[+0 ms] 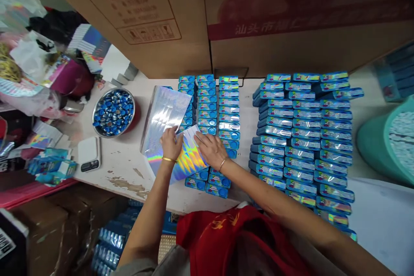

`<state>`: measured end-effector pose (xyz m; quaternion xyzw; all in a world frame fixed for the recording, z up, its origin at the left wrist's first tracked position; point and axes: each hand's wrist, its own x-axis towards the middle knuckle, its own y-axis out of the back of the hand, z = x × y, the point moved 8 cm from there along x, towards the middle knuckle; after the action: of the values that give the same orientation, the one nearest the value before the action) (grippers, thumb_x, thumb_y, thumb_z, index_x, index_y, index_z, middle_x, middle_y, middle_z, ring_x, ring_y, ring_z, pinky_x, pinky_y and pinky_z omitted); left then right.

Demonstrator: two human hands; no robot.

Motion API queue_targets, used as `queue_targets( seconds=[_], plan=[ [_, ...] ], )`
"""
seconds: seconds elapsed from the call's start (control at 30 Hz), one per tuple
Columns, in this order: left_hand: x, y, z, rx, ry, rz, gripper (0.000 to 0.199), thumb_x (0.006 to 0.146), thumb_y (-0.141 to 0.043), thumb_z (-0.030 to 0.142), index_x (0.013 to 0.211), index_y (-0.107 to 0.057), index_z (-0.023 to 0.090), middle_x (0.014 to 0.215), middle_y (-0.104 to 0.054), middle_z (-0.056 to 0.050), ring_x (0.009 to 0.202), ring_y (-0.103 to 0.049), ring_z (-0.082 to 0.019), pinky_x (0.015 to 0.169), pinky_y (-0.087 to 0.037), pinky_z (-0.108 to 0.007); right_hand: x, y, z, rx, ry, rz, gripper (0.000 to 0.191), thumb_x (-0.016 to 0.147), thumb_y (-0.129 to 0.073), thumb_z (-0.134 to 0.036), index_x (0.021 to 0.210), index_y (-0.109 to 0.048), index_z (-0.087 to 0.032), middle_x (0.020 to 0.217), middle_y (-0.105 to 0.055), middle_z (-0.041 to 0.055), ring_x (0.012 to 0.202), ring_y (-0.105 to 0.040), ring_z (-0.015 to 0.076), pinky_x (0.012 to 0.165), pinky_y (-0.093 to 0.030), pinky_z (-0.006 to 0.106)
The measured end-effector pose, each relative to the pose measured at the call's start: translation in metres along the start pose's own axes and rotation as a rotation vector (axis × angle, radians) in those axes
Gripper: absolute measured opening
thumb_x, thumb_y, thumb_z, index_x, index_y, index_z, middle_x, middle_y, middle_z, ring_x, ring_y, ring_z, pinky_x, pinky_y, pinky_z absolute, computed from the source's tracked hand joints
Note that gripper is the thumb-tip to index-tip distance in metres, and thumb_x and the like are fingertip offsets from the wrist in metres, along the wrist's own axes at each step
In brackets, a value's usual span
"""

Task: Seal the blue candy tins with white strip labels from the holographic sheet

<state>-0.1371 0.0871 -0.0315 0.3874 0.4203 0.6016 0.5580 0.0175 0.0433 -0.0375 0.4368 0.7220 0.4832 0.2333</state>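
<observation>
- At the far left, a heap of plastic bags (30, 56) and a dark pink bucket (73, 78); below them, a white scale (89, 153) on the table (119, 151), whose surface is worn in patches near the front edge.
- Just right of the bucket, a round metal bowl (132, 95) filled with small blue and silver caps (113, 112).
- Next, a silver sheet (170, 103) and a rainbow-shiny sheet (190, 161), overlapping near the middle of the table, over part of the nearest blue boxes.
- The left hand (171, 144), with a bracelet at the wrist, rests on the sheets; its fingers are bent, the thumb apart from them; I cannot tell whether its grip pinches anything.
- The right hand (211, 150) lies on the right part of the rainbow-shiny sheet, fingers stretched over its pale upper edge; its thumb is hidden, so I cannot tell whether the grip pinches that edge.
- Around and under the right hand, three columns of blue boxes (207, 106); some tops show a round hollow, others a shiny face.
- Behind, large cardboard boxes (174, 58); further right, a bigger block of shiny-topped boxes (302, 129); at the far right, a green bucket (375, 136).
</observation>
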Motion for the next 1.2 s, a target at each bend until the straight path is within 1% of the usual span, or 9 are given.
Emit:
queue_targets(
  seconds=[0.1, 0.2, 0.47, 0.6, 0.73, 0.83, 0.93, 1.03, 1.2],
  plan=[
    [-0.012, -0.012, 0.002, 0.14, -0.035, -0.124, 0.029, 0.089, -0.049, 0.03, 0.115, -0.059, 0.02, 0.108, -0.063, -0.01, 0.102, -0.055, -0.026, 0.09, -0.034, -0.041, 0.012, -0.023, -0.008, -0.012, 0.034, -0.081, 0.045, 0.095, -0.033, -0.015, 0.138, -0.045, -0.012, 0.148, -0.039, 0.0101, 0.111, -0.042, 0.0264, 0.082, -0.036, 0.04],
    [-0.016, -0.015, 0.005, 0.255, -0.06, -0.145, 0.026, 0.091, -0.047, 0.031, 0.11, -0.062, 0.022, 0.109, -0.063, -0.01, 0.102, -0.053, -0.027, 0.09, -0.031, -0.043, 0.016, -0.039, -0.006, -0.029, 0.013, -0.137, 0.043, 0.096, -0.034, -0.019, 0.136, -0.048, -0.011, 0.147, -0.04, 0.0113, 0.11, -0.043, 0.0273, 0.081, -0.037, 0.04],
    [-0.028, -0.02, 0.006, 0.201, -0.238, -0.154, 0.028, 0.088, -0.048, 0.02, 0.112, -0.061, 0.025, 0.125, -0.059, -0.012, 0.107, -0.052, -0.028, 0.085, -0.037, -0.042, 0.012, -0.039, -0.006, 0.006, -0.015, -0.103, 0.041, 0.096, -0.038, -0.023, 0.133, -0.051, -0.013, 0.145, -0.044, 0.0109, 0.11, -0.043, 0.0283, 0.081, -0.038, 0.042],
    [-0.06, -0.001, 0.019, 0.061, -0.252, -0.094, 0.017, 0.086, -0.05, 0.019, 0.098, -0.061, 0.022, 0.129, -0.055, -0.012, 0.115, -0.049, -0.027, 0.092, -0.036, -0.043, 0.013, -0.039, -0.006, 0.033, -0.028, -0.093, 0.04, 0.095, -0.04, -0.025, 0.131, -0.052, -0.014, 0.144, -0.045, 0.0116, 0.11, -0.043, 0.0286, 0.082, -0.039, 0.043],
    [-0.087, 0.037, 0.032, -0.297, -0.07, 0.039, 0.007, 0.085, -0.055, 0.028, 0.085, -0.056, 0.021, 0.094, -0.063, -0.006, 0.092, -0.057, -0.02, 0.085, -0.041, -0.036, 0.014, -0.033, -0.001, 0.154, -0.058, -0.085, 0.036, 0.093, -0.044, -0.023, 0.126, -0.057, -0.015, 0.141, -0.049, 0.0107, 0.11, -0.045, 0.0284, 0.085, -0.039, 0.043],
    [-0.091, 0.049, 0.022, -0.712, 0.23, 0.198, 0.015, 0.08, -0.062, 0.031, 0.08, -0.052, 0.02, 0.077, -0.057, 0.0, 0.074, -0.056, -0.014, 0.073, -0.044, -0.028, 0.002, -0.007, 0.009, 0.425, -0.152, 0.114, 0.034, 0.095, -0.041, -0.031, 0.116, -0.062, -0.014, 0.126, -0.059, 0.0123, 0.11, -0.048, 0.0263, 0.092, -0.039, 0.042],
    [-0.082, 0.027, 0.024, -1.053, 0.407, 0.191, 0.023, 0.072, -0.069, 0.033, 0.078, -0.051, 0.019, 0.072, -0.056, 0.002, 0.069, -0.056, -0.011, 0.068, -0.045, -0.024, -0.026, 0.013, 0.024, 0.797, -0.33, 0.298, 0.043, 0.097, -0.034, -0.044, 0.108, -0.064, -0.016, 0.108, -0.065, 0.0103, 0.102, -0.055, 0.0218, 0.089, -0.043, 0.038],
    [-0.072, -0.003, 0.042, -1.18, 0.46, 0.089, 0.026, 0.068, -0.072, 0.033, 0.075, -0.052, 0.018, 0.069, -0.057, 0.003, 0.067, -0.057, -0.01, 0.068, -0.046, -0.024, -0.052, 0.013, 0.035, 1.066, -0.52, 0.305, 0.039, 0.089, -0.048, -0.054, 0.09, -0.064, -0.018, 0.085, -0.065, 0.0041, 0.081, -0.059, 0.0182, 0.074, -0.047, 0.032],
    [-0.057, -0.043, 0.084, -1.125, 0.384, -0.052, 0.018, 0.073, -0.066, 0.032, 0.073, -0.055, 0.018, 0.065, -0.057, 0.002, 0.063, -0.055, -0.011, 0.064, -0.045, -0.024, -0.078, 0.025, 0.075, 1.097, -0.665, 0.406, 0.035, 0.084, -0.053, -0.051, 0.068, -0.055, -0.02, 0.064, -0.056, -0.0012, 0.063, -0.051, 0.014, 0.063, -0.043, 0.027]
  ],
)
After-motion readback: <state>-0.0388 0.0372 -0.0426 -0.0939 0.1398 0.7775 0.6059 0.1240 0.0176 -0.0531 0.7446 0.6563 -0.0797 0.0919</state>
